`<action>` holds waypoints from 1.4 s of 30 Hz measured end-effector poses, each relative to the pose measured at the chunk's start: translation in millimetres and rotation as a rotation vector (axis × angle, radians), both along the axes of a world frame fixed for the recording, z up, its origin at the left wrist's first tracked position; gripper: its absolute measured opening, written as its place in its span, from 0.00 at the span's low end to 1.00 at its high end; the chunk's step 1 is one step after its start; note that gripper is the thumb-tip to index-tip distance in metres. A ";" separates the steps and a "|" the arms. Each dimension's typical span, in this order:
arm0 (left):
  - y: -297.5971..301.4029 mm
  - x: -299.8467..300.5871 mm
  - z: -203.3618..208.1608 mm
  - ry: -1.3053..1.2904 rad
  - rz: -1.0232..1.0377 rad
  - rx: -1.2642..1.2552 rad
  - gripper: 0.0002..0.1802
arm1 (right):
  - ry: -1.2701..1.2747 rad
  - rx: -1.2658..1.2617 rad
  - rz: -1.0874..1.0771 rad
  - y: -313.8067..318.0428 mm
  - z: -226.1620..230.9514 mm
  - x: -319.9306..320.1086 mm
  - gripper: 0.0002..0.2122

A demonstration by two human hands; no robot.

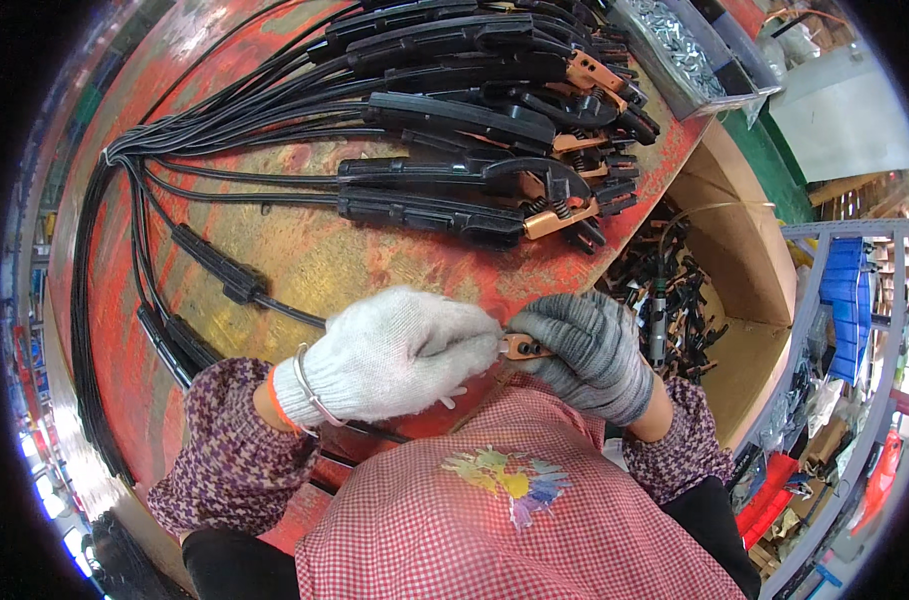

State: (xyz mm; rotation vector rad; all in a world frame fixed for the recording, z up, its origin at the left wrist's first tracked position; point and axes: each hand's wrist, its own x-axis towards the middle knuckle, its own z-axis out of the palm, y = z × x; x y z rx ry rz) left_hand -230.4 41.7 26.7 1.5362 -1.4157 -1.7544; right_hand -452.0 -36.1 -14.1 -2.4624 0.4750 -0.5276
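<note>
My left hand (404, 355), in a white knit glove, is closed, fingertips pressed together. A black cable (292, 311) runs under its palm, and its end is hidden in the fingers. In a grey striped glove, my right hand (586, 355) grips a small copper-coloured metal piece with holes (523, 346). This piece bridges the two hands, just above the apron. Its far end is covered by the grey fingers. On the cable behind my left hand sits a black ribbed handle sleeve (219, 265).
Several black welding electrode holders (454, 125) with copper-coloured jaws lie across the worn red table (314, 265), their cables bundled at left. A clear bin of screws (679, 50) stands at the far right corner. Beside the table, a cardboard box (749, 350) holds many metal parts.
</note>
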 end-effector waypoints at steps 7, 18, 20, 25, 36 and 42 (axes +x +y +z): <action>-6.9 -8.4 0.5 -0.515 -0.079 -0.213 0.13 | 0.267 -0.343 0.116 -16.6 6.1 14.2 0.13; 11.7 2.1 -10.7 -0.820 -0.214 -0.448 0.10 | 0.123 -0.177 0.162 -16.5 -11.9 29.9 0.15; 11.0 2.0 -11.9 -0.806 -0.206 -0.464 0.10 | 0.009 -0.098 0.046 -24.6 -12.0 13.4 0.15; 6.2 0.0 -9.9 -0.746 -0.202 -0.381 0.16 | -0.291 0.308 -1.016 -70.2 -115.6 -125.8 0.17; -1.1 -19.6 -6.5 -0.718 -0.167 -0.367 0.23 | 0.920 0.126 -1.092 -65.1 -227.3 -230.9 0.35; -0.1 -27.1 -7.8 -0.772 -0.172 -0.414 0.20 | 0.918 0.247 -1.205 -59.4 -272.5 -273.8 0.28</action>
